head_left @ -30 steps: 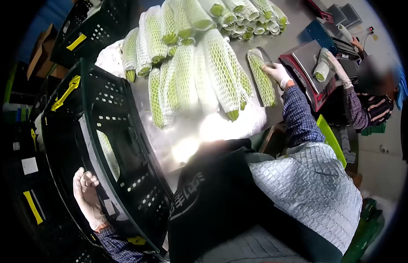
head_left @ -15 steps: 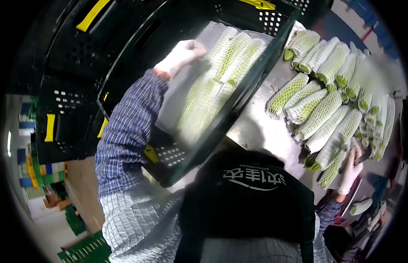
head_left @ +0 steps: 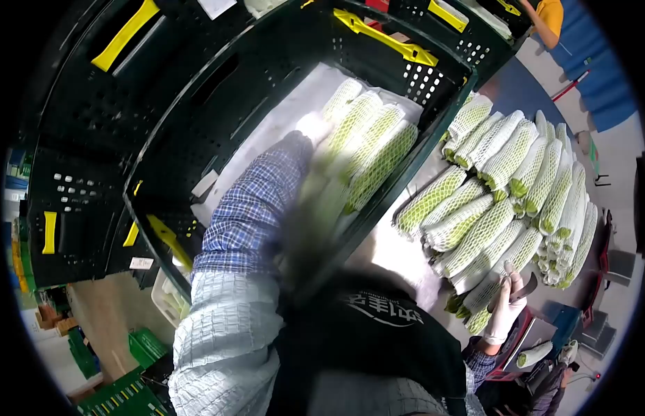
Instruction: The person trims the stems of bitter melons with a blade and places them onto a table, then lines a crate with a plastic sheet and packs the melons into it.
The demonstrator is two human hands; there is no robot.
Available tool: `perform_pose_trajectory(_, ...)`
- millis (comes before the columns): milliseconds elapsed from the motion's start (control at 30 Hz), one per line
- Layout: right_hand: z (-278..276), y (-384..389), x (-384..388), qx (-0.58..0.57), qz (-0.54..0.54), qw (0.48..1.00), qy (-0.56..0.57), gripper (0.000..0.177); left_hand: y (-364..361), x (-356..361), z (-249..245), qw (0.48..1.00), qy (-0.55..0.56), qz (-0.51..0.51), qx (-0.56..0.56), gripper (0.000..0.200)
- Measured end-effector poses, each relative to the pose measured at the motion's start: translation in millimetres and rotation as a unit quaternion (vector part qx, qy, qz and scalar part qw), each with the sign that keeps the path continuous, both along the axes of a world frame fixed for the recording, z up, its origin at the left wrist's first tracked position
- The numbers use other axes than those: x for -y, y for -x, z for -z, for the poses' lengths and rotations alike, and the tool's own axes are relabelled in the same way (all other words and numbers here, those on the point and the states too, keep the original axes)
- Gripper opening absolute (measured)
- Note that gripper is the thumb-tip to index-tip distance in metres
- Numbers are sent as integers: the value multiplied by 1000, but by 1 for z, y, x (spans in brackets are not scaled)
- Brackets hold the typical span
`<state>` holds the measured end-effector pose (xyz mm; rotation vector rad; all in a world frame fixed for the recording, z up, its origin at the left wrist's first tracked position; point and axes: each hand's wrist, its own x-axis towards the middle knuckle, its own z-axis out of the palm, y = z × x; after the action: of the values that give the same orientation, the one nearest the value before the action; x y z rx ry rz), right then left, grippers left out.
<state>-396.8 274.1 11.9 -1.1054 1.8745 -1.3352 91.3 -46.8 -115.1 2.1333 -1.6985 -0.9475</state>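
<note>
White-gloved, my left hand (head_left: 313, 130) is inside a dark green crate (head_left: 229, 83), at the left edge of green vegetables in white foam nets (head_left: 364, 128). Its fingers are blurred, so its grip is unclear. The near end of the crate's contents is also blurred. My right hand (head_left: 504, 308), gloved too, is closed around a dark, curved, blade-like tool (head_left: 525, 286). It lies beside the lower edge of a pile of netted vegetables (head_left: 499, 215) on the metal table (head_left: 413, 267).
More dark crates with yellow handles (head_left: 125, 35) stand behind and left. A person's arm (head_left: 541, 24) shows at the top right, and another person's sleeve (head_left: 546, 395) at the lower right. A single netted vegetable (head_left: 535, 354) lies beyond my right hand.
The view has shifted. My left hand has moved closer to the netted vegetables in the crate. My right hand stays by the pile with the tool.
</note>
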Motion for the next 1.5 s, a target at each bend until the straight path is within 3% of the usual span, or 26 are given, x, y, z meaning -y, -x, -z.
perform_pose_trajectory(133, 10, -1, 10, -13, -1, 1000, 4, 29, -2, 11, 1, 998, -33, -8, -45, 74)
perform_pose_trajectory(167, 15, 4, 13, -11, -8, 1000, 6, 29, -4, 13, -7, 999, -47, 0, -11, 76)
perform_pose_trajectory(233, 24, 13, 19, -8, -22, 1000, 4, 29, -19, 22, -5, 985, -131, -7, -109, 80)
perform_pose_trajectory(333, 13, -10, 34, -6, -43, 999, 21, 30, -10, 4, -60, 965, -181, -32, -189, 94)
perform_pose_trajectory(433, -1, -23, 36, 1, -52, 999, 5, 30, -14, -3, -50, 911, -231, -56, -338, 94)
perform_pose_trajectory(500, 4, -17, 30, 2, -51, 999, -3, 25, -8, -12, -73, 927, -226, -4, -298, 88)
perform_pose_trajectory(567, 5, -10, 22, 28, -39, 999, -24, 11, -19, 2, -35, 906, -278, -67, -313, 79)
perform_pose_trajectory(667, -6, -17, 21, 32, -30, 998, -35, 5, -36, 0, -61, 942, -144, 1, -302, 51)
perform_pose_trajectory(767, -16, -25, 26, 15, -112, 993, 26, 22, -44, -19, -124, 910, -47, 56, -409, 63)
perform_pose_trajectory(867, -45, -54, 56, 11, -148, 988, 48, 27, -33, -67, -214, 884, 106, 122, -438, 69)
perform_pose_trajectory(933, -76, -80, 84, -16, -191, 979, 70, 32, -18, -101, -254, 868, 107, 149, -462, 75)
perform_pose_trajectory(1033, -128, -138, 120, -92, -236, 929, 269, 42, 13, -154, -292, 869, 89, 177, -453, 77)
perform_pose_trajectory(1100, -164, -168, 130, -117, -259, 885, 370, 51, 20, -175, -301, 897, 63, 205, -387, 74)
perform_pose_trajectory(1133, -182, -182, 132, -122, -271, 864, 407, 55, 29, -189, -305, 876, 87, 190, -434, 71)
perform_pose_trajectory(1233, -211, -216, 138, -168, -300, 793, 502, 53, 33, -207, -292, 876, 119, 188, -428, 62)
perform_pose_trajectory(1367, -199, -236, 134, -239, -293, 757, 533, 31, 27, -223, -300, 889, 55, 176, -419, 65)
perform_pose_trajectory(1400, -197, -239, 135, -228, -285, 745, 559, 23, 22, -222, -290, 873, 86, 210, -432, 61)
perform_pose_trajectory(1433, -199, -243, 134, -230, -257, 728, 592, 24, 20, -224, -289, 873, 88, 214, -430, 60)
perform_pose_trajectory(1500, -197, -248, 122, -190, -292, 761, 547, 32, 18, -228, -287, 873, 88, 225, -424, 60)
